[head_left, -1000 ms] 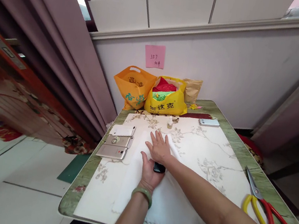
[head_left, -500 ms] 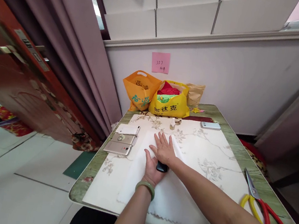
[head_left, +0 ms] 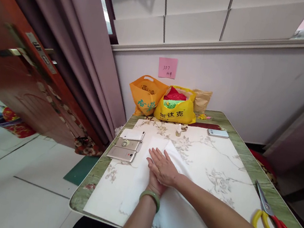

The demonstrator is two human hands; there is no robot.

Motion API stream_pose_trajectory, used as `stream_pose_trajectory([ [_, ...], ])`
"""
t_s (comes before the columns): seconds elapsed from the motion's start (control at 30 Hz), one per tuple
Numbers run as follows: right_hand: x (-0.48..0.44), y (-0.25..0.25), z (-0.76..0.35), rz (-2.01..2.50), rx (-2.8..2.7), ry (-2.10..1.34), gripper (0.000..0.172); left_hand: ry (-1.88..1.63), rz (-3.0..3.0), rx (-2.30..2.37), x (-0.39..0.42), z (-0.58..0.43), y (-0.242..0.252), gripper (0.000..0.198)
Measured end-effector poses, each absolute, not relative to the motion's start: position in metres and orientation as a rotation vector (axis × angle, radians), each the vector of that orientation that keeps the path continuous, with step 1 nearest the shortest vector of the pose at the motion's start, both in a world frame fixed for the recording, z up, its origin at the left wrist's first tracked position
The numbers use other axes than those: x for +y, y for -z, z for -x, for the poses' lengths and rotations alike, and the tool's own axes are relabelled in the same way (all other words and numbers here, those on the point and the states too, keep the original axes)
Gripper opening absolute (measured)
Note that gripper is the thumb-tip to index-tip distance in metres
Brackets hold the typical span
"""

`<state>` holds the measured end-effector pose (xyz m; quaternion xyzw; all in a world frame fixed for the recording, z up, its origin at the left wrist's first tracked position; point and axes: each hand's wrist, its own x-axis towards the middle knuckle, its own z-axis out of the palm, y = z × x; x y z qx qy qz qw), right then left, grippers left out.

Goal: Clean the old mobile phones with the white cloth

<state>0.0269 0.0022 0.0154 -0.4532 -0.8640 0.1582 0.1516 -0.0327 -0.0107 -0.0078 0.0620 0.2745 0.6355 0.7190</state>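
Note:
My right hand lies flat across my left hand, its fingers stretched out together toward the upper left. Beneath it, my left hand wears a green bangle at the wrist, and most of its fingers are covered. A dark, glossy phone showed in the left palm a moment ago; now the hands hide it. Both hands are over a white cloth with a zigzag edge. Left of them, three phones lie in a column: a white one, a gold one with a ring holder and another gold one.
A small bottle and a silver phone are farther back on the table. Scissors with red and yellow handles lie at the right. An orange bag, a yellow bag and a brown pouch stand by the wall.
My right hand has slid down and a little left over my left hand, covering the dark phone. The camera view has shifted slightly.

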Motion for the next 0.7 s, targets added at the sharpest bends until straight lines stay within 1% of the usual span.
stream_pose_trajectory([
  [0.07,0.012,-0.014,-0.026,1.32,-2.479,-0.45,0.066,-1.369,-0.133,0.487,-0.009,0.035,0.011,0.055],
  [0.17,0.029,-0.01,-0.025,1.367,-2.477,-0.468,0.071,-1.234,-0.114,0.36,-0.007,0.038,0.012,0.063],
  [0.33,0.058,0.0,-0.023,1.501,-2.451,-0.495,0.071,-1.124,-0.097,0.364,-0.005,0.039,0.007,0.078],
  [0.57,0.075,0.005,-0.032,1.558,-2.357,-0.581,0.077,-1.106,-0.143,0.351,-0.008,0.037,0.001,0.078],
  [0.7,0.074,0.006,-0.037,1.549,-2.371,-0.559,0.078,-1.089,-0.172,0.307,-0.011,0.038,-0.003,0.08],
])
